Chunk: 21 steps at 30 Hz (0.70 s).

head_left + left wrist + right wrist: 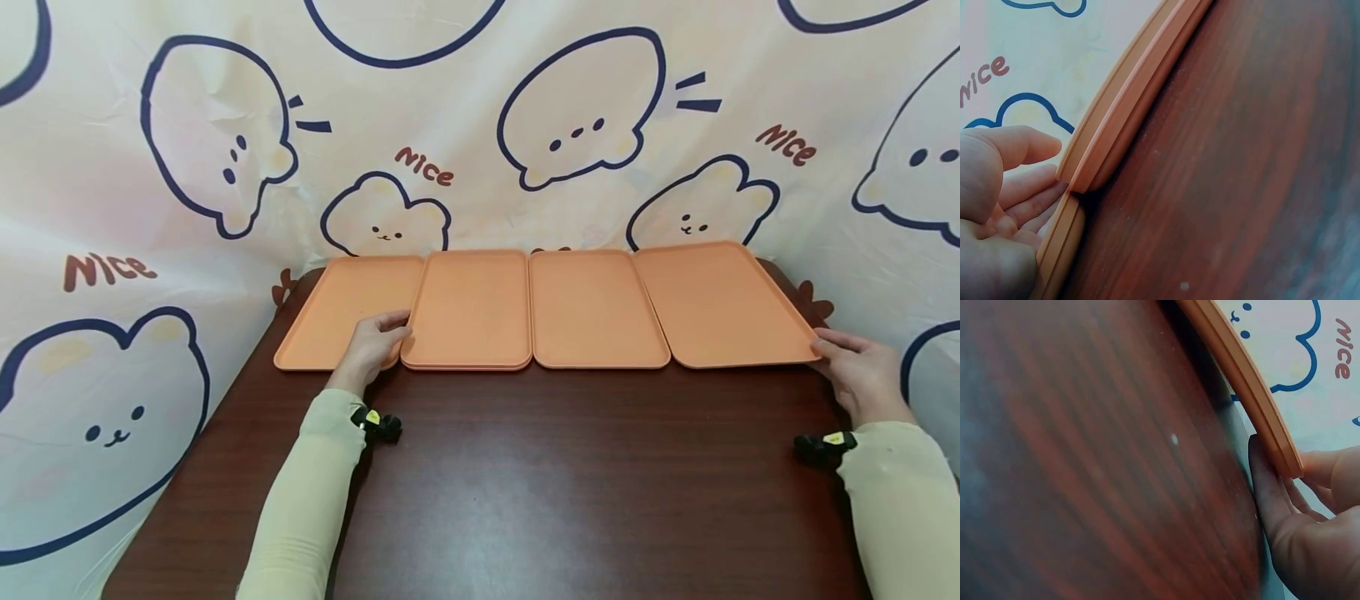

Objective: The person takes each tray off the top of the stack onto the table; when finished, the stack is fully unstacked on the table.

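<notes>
Four flat orange trays stand in a row at the table's far side. My left hand [370,346] is over the leftmost tray [352,300], its fingertips at the left edge of the second tray [472,308]. That one lies on another tray, their rims doubled in the left wrist view, where the left thumb and fingers [1029,147] stay beside the stack's corner. The third tray [596,308] lies flat. With my right hand [862,375] I grip the right edge of the rightmost tray [727,304]; in the right wrist view its rim [1254,394] is raised off the table.
A dark brown wooden table [562,483] stretches in front of the trays. Behind and at both sides hangs a pale cloth [465,108] with cartoon bears, close to the trays' far edges. Small black devices sit on both wrists.
</notes>
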Each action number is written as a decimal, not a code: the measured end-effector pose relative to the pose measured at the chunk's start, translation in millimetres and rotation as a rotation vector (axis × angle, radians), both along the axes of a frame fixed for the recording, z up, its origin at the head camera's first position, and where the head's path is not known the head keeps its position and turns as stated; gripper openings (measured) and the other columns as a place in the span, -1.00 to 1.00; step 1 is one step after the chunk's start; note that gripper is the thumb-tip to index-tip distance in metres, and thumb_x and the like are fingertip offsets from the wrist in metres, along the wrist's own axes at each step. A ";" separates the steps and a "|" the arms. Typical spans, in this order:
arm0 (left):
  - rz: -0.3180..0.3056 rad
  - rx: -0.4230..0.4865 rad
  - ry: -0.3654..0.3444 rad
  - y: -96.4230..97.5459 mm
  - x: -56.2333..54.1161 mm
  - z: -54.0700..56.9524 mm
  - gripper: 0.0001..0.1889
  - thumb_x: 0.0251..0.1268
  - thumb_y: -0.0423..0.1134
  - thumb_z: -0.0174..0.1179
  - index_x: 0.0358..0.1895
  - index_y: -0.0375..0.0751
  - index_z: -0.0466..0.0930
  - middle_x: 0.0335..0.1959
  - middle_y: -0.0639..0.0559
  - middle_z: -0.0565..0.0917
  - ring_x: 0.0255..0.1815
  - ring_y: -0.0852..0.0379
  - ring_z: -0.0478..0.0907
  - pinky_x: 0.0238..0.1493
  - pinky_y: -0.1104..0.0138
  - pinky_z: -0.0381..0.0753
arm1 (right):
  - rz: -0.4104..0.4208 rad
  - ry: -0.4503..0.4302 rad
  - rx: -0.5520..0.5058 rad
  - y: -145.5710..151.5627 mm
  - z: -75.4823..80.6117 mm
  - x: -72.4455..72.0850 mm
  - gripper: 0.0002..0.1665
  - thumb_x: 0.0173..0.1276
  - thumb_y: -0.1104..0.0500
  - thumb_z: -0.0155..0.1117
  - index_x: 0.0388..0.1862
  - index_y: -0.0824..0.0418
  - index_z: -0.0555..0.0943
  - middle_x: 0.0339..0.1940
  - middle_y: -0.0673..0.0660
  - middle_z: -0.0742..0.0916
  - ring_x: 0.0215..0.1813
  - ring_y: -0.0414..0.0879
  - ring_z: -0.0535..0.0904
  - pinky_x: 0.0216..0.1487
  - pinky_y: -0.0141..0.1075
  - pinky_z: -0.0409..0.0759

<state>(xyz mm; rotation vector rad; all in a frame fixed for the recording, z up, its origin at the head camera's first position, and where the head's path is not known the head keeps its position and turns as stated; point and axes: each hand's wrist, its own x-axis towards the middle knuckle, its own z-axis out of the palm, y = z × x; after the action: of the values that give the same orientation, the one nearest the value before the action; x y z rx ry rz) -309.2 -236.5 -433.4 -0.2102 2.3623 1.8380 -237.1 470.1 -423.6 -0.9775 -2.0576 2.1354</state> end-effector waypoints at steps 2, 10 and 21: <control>0.001 0.002 0.000 -0.3 -0.2 -0.9 -0.45 0.65 -0.29 0.15 0.62 -0.21 0.41 0.66 -0.18 0.40 0.59 0.01 0.33 -0.03 0.62 0.47 | 0.008 -0.021 0.035 -0.6 0.4 0.0 -0.23 0.57 0.03 0.38 0.68 -0.20 0.37 0.81 -0.12 0.20 -0.40 -0.52 0.66 -0.36 -0.55 0.68; 0.004 0.005 0.009 -1.0 -0.8 -2.4 -0.44 0.65 -0.29 0.15 0.63 -0.21 0.41 0.66 -0.18 0.40 0.54 0.04 0.35 -0.05 0.61 0.47 | 0.114 -0.181 0.441 -1.3 2.9 -5.4 -0.21 0.65 -0.20 0.16 0.75 -0.06 0.27 0.81 0.24 0.21 0.02 -0.22 0.43 -0.27 -0.41 0.59; 0.004 -0.001 0.005 -0.9 -0.5 -3.3 -0.45 0.65 -0.29 0.15 0.62 -0.20 0.42 0.65 -0.17 0.42 0.49 0.03 0.37 -0.15 0.61 0.47 | 0.193 -0.167 0.621 -9.4 3.6 -4.6 -0.31 0.67 0.08 0.10 0.67 0.30 0.34 0.62 0.49 0.39 -0.22 0.10 0.46 -0.44 -0.22 0.43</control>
<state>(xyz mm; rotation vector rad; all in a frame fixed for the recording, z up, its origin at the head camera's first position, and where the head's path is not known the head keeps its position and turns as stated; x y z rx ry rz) -309.7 -237.4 -436.7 -0.2101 2.3679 1.8417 -241.7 460.7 -420.0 -0.9077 -2.7305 1.3316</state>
